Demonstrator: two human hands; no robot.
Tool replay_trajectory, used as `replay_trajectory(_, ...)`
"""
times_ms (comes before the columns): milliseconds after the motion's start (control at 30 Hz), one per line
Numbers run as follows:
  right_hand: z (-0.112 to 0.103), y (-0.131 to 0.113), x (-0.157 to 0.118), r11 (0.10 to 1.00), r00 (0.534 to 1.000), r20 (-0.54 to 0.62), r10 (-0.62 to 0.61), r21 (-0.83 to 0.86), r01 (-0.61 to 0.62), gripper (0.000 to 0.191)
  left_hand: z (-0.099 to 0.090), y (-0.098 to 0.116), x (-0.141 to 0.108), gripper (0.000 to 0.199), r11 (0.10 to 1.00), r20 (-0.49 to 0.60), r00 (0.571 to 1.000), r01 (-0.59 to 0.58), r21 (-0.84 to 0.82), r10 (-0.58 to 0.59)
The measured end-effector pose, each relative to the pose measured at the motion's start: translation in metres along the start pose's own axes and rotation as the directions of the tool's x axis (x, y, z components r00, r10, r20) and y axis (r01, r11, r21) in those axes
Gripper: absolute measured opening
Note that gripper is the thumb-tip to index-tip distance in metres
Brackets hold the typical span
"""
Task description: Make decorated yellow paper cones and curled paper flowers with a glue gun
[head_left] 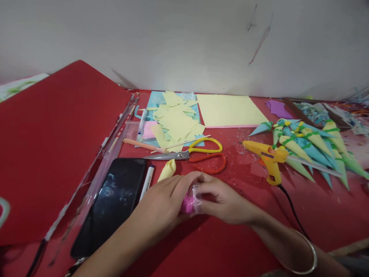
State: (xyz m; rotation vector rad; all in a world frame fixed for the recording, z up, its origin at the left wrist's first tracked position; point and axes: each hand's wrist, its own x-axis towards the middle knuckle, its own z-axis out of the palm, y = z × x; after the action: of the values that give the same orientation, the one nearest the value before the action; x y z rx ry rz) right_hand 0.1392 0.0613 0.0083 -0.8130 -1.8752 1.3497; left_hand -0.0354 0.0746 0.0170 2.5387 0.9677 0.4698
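Observation:
My left hand (168, 194) and my right hand (223, 200) meet above the red tabletop near the front. Between them is a small clear plastic packet (196, 198) with something bright pink in it, perhaps soft clay. Both hands have their fingers closed around it, and much of it is hidden behind them. Just beyond my left hand lies a rolled pale yellow paper cone (167, 170). Scissors (184, 155) with one yellow and one red handle lie behind the hands. A white marker (147, 181) rests between the cone and a black phone (115, 204).
On the right lies a yellow glue gun (268, 157) with its cord, beside a pile of yellow and blue paper cones (314, 144). Yellow paper scraps (178, 119) and a yellow sheet (230, 110) sit by the wall. A big red board (66, 142) stands at left.

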Motion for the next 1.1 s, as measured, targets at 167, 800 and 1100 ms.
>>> replay_trajectory(167,0.001,0.005,0.0,0.978,0.999,-0.047,0.014,0.208,-0.004,0.018,-0.001,0.002,-0.002,0.043,0.995,-0.128,0.987,-0.096,0.025,0.099)
replay_trajectory(800,-0.002,0.006,0.004,0.922,0.891,-0.336,0.305,0.338,-0.188,0.006,-0.002,-0.006,0.001,0.027,0.97,-0.224,0.972,0.123,0.211,-0.075)
replay_trajectory(1100,0.002,0.005,-0.001,0.932,0.961,-0.27,0.063,-0.328,-0.153,0.013,-0.003,-0.006,0.001,0.014,0.947,-0.146,0.986,0.123,0.298,-0.083)
